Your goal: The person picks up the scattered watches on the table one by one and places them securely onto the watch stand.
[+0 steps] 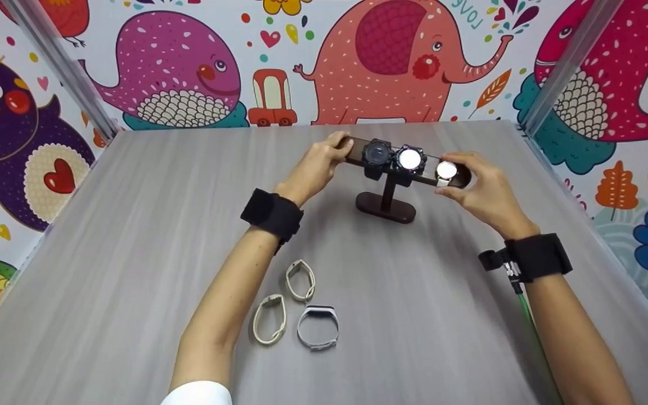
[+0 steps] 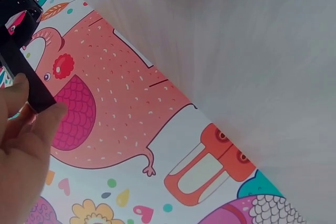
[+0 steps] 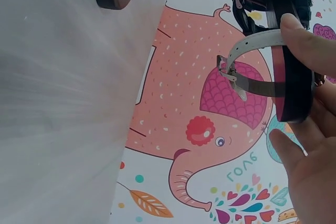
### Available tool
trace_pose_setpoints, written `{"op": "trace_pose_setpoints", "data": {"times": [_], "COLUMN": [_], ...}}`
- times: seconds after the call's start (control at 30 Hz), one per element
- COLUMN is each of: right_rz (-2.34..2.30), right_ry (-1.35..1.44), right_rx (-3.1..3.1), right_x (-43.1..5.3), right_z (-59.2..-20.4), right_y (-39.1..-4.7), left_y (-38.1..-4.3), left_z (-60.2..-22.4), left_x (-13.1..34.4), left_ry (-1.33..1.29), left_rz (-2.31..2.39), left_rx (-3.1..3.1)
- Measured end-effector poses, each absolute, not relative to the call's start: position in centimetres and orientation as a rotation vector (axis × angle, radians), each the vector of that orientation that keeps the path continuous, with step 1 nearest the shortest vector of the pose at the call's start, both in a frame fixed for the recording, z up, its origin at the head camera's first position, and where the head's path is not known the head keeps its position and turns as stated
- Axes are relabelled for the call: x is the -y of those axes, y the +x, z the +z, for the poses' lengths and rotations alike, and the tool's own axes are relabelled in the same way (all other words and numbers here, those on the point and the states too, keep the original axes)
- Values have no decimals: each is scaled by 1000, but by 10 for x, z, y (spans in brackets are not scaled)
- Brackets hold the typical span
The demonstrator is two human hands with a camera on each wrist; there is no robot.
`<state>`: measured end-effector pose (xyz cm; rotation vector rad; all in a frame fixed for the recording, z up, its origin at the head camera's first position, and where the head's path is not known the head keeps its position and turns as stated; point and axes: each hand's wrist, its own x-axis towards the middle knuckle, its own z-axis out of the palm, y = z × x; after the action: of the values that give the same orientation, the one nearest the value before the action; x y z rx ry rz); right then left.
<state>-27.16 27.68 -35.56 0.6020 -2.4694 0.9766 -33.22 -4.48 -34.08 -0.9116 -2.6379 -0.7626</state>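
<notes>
A dark brown watch stand stands on the table, its raised bar carrying two black watches and a smaller watch with a white strap at the right end. With thumb and fingers, my left hand pinches the bar's left end, also seen in the left wrist view as a dark bar end. My right hand grips the white-strapped watch between thumb and fingers. In the right wrist view, its buckled strap loops behind the bar, and the thumb lies beside it. Glare whitens two dials.
Two cream wristbands and a grey-white wristband lie on the grey table, near my left forearm. Cartoon-printed panels enclose the back and sides. A green cable runs along my right forearm.
</notes>
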Motion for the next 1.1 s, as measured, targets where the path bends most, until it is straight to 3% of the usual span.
{"op": "trace_pose_setpoints", "data": {"times": [1.1], "right_rz": [1024], "right_ry": [670], "right_rx": [2460], "right_x": [-259], "right_z": [-359], "right_y": [-284], "left_y": [-329], "left_z": [-341], "left_x": [42], "left_ry": [-885], "left_rz": [-724], "left_rx": [2683]}}
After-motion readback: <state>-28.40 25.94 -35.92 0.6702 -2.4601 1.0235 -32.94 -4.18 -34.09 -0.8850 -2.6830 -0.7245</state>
